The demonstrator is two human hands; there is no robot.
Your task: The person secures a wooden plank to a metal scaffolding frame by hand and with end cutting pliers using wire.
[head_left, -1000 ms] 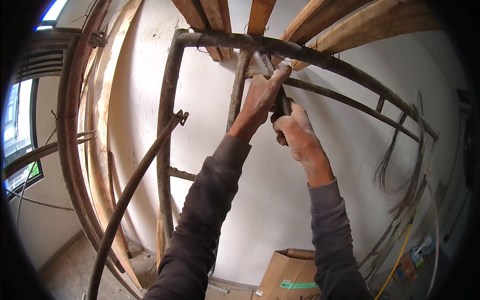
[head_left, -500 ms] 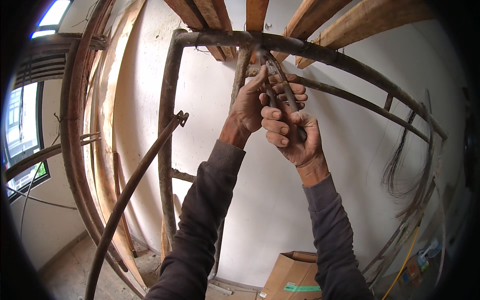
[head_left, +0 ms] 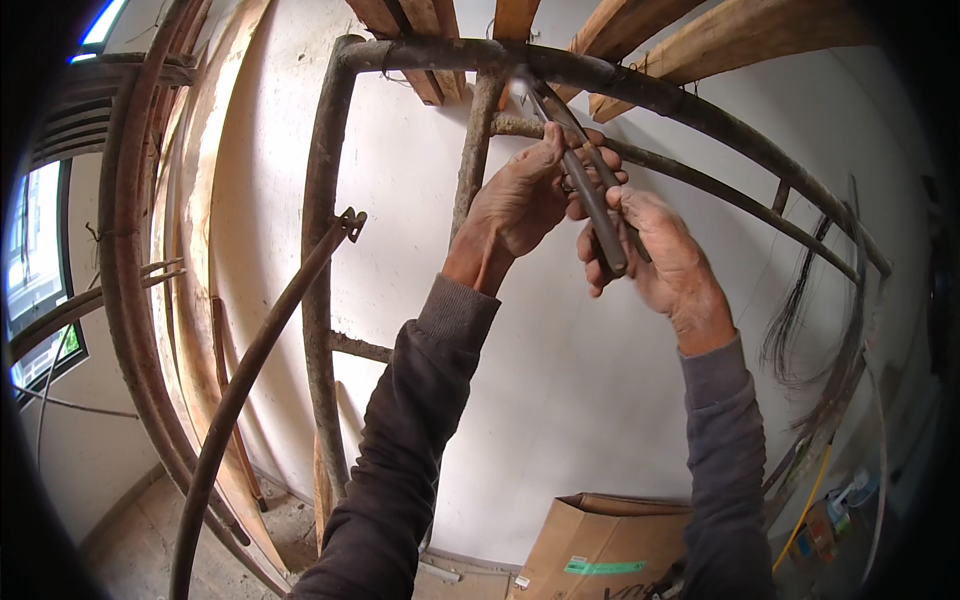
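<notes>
Both arms are raised to a scaffold frame of dark, crusted metal pipes (head_left: 640,88). A pair of pincers (head_left: 592,200) with two long dark handles slants up to the top pipe, its head by the joint with an upright and a timber; the jaws are blurred. My left hand (head_left: 520,195) is closed about the upper handles, thumb in front and fingertips showing beyond them. Lower down, my right hand (head_left: 672,250) holds the handle ends, thumb on the near side and fingers partly hidden behind. Whether wire sits in the jaws, I cannot tell.
Timber beams (head_left: 735,50) rest across the top pipe. A loose diagonal pipe (head_left: 255,385) stands at left, before leaning planks (head_left: 215,200) and a window. Thin black wires (head_left: 800,310) hang at right. A cardboard box (head_left: 590,545) is below, with a yellow cable (head_left: 805,500) near it.
My right hand has moved right and loosened its wrap, so the handle ends now show. The handles have swung lower right. The view has shifted slightly, with the frame higher in it.
</notes>
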